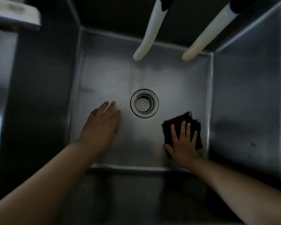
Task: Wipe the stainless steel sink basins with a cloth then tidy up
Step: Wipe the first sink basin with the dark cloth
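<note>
I look straight down into a deep stainless steel sink basin (107,75) with a round perforated drain strainer (144,103) in the middle of its floor. A dark folded cloth (185,121) lies flat on the basin floor at the right, near the right wall. My right hand (183,143) presses down on the cloth with fingers spread. My left hand (102,125) rests flat on the bare basin floor left of the drain, fingers extended, holding nothing.
Two whitish flexible faucet hoses (150,33) (209,33) hang down over the back of the basin. The basin's steel walls rise on all sides. A white object (15,13), blurred, sits on the ledge at the top left.
</note>
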The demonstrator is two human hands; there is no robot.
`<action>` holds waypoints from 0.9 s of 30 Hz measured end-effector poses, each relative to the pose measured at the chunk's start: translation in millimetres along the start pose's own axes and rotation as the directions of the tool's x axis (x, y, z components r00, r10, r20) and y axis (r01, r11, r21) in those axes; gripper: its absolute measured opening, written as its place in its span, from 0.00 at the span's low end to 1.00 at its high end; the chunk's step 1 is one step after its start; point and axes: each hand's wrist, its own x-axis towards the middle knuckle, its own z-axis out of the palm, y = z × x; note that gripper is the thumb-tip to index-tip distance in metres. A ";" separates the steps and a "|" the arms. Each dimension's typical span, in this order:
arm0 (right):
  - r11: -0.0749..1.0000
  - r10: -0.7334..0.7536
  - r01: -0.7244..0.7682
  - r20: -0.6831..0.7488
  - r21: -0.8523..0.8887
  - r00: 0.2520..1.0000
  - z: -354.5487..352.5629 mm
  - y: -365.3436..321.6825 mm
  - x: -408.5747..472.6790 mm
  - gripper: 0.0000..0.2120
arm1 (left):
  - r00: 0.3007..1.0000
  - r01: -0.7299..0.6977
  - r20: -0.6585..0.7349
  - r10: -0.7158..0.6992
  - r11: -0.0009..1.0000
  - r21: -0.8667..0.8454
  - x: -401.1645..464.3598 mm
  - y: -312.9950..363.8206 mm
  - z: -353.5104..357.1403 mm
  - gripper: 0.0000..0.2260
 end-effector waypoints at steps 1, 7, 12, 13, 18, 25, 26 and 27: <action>0.999 -0.040 0.040 0.018 -0.016 0.999 -3.5 -5.9 -0.3 0.39 | 1.000 0.015 0.005 -0.015 1.000 0.003 -10.2 -4.9 -10.0 0.33; 0.947 -0.264 0.266 0.040 -0.178 0.964 -26.6 -53.5 9.3 0.39 | 0.973 -0.013 -0.229 0.022 0.999 0.040 -84.7 -29.1 -49.7 0.32; 0.906 -0.379 0.371 0.002 -0.202 0.925 -40.5 -105.7 22.0 0.38 | 0.936 -0.024 -0.349 0.043 0.998 0.058 -124.6 -53.1 -48.3 0.19; 0.904 -0.389 0.380 -0.012 -0.196 0.921 -44.2 -118.1 26.3 0.37 | 0.934 -0.039 -0.351 0.061 0.997 0.072 -128.8 -56.5 -47.5 0.19; 0.883 -0.453 0.427 -0.121 -0.194 0.883 -73.4 -173.4 66.6 0.37 | 0.902 -0.163 -0.374 0.214 0.973 0.164 -142.4 -66.9 -50.7 0.16; 0.952 -0.305 0.287 -0.238 -0.109 0.922 -120.8 -230.0 132.4 0.37 | 0.899 -0.211 -0.351 0.261 0.962 0.175 -144.0 -87.4 -51.4 0.04; 0.950 -0.311 0.292 -0.241 -0.112 0.919 -123.7 -236.1 136.1 0.37 | 0.903 -0.206 -0.349 0.250 0.966 0.159 -143.7 -86.3 -52.1 0.04; 0.946 -0.322 0.302 -0.244 -0.119 0.915 -124.7 -241.5 137.6 0.37 | 0.901 -0.211 -0.354 0.251 0.966 0.149 -144.0 -85.8 -51.5 0.06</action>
